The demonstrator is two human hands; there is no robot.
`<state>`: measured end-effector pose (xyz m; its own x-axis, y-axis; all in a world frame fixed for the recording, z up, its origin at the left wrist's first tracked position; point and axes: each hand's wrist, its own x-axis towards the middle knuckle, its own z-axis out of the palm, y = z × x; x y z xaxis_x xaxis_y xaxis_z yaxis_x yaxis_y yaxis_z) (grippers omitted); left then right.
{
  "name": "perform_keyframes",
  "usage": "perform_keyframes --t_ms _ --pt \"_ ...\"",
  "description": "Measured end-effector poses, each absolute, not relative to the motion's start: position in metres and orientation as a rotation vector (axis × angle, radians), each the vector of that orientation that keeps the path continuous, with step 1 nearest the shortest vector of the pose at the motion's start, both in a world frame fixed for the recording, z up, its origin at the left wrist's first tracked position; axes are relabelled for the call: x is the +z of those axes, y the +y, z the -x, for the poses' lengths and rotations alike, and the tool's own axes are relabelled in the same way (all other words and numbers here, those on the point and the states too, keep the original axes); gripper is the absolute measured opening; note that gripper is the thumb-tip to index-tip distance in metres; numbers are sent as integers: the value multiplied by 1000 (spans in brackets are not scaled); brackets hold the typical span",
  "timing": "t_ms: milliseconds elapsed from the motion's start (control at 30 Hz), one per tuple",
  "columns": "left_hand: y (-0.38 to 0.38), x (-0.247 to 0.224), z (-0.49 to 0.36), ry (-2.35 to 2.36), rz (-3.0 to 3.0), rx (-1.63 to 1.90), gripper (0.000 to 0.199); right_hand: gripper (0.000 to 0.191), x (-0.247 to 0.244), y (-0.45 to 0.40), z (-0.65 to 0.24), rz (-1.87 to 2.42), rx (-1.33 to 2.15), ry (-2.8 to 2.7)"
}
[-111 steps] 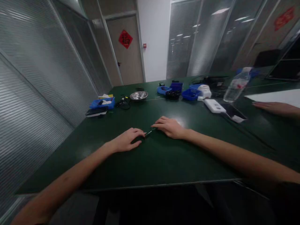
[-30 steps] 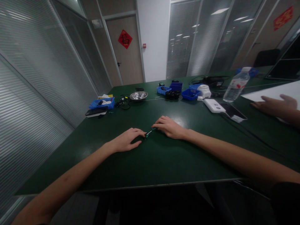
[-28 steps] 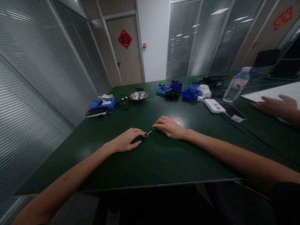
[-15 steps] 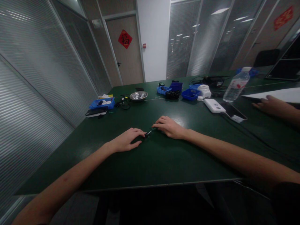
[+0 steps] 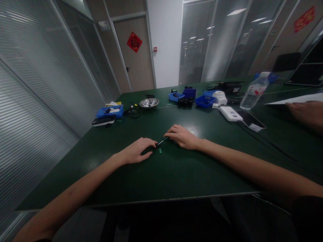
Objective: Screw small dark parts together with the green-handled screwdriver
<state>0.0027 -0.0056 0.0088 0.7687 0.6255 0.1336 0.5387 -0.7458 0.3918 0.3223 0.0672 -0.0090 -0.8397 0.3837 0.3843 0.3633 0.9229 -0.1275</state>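
Between my two hands, low over the green table (image 5: 141,181), is a thin slanted piece (image 5: 160,142) with a bright metal middle and dark ends. It is too small to name more exactly. My left hand (image 5: 137,150) has its fingertips on the black lower end, thumb apart from the bent fingers. At the upper end, which looks greenish, my right hand (image 5: 183,136) pinches with thumb and forefinger; its other fingers are curled. A tiny green piece (image 5: 160,151) lies on the table just below the slanted piece, touched by neither hand.
A metal bowl (image 5: 149,103) and blue trays (image 5: 205,101) stand further back. To the left are a blue tray (image 5: 101,111) and a phone (image 5: 104,120). A white power bank (image 5: 230,114), a water bottle (image 5: 255,90) and another person's hand (image 5: 309,112) are on the right.
The tiny green piece now shows clearly on the table below the slanted piece. My hands have hardly moved. The other person's hand has shifted right with the white sheet.
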Motion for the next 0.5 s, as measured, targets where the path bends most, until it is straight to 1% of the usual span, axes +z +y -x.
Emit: perform_keyframes --t_ms 200,367,500 --pt "-3 4 -15 1030 -2499 536 21 41 -12 69 -322 561 66 -2641" --pt "4 0 -27 1109 -2366 580 15 39 -13 68 -322 588 40 -2593" --pt "3 0 -26 1077 -2300 655 27 40 -13 67 -323 631 21 -2540"
